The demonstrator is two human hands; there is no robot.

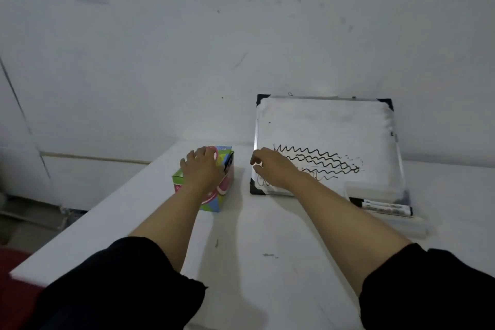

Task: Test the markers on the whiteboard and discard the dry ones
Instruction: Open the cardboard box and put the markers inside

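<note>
White bench (pixel 241 262) against a scuffed white wall (pixel 241 35), dim light. Whiteboard (pixel 325 126) with black corner caps lies on the bench at right, far edge propped toward the wall. Several black wavy test lines (pixel 318 159) across its lower half, fading to dashes at their right ends; a scribble near the near-left corner.

Colourful cardboard box (pixel 214 197) sits left of the board, just beside it. Left hand (pixel 202 166) rests on top of the box, fingers spread loosely over it, gripping nothing that I can see. A dark marker-like object (pixel 229 160) sticks out of the box opening by the fingers; can't confirm what it is.

Right hand (pixel 273 167) hovers over the board's near-left area, fingers loosely curled, thumb and forefinger apart, nothing held.

Two markers (pixel 384 206) with black caps and white barrels lie side by side in a clear tray (pixel 409 225) at the board's near-right corner.

Black sleeves pushed up on both forearms.
</note>
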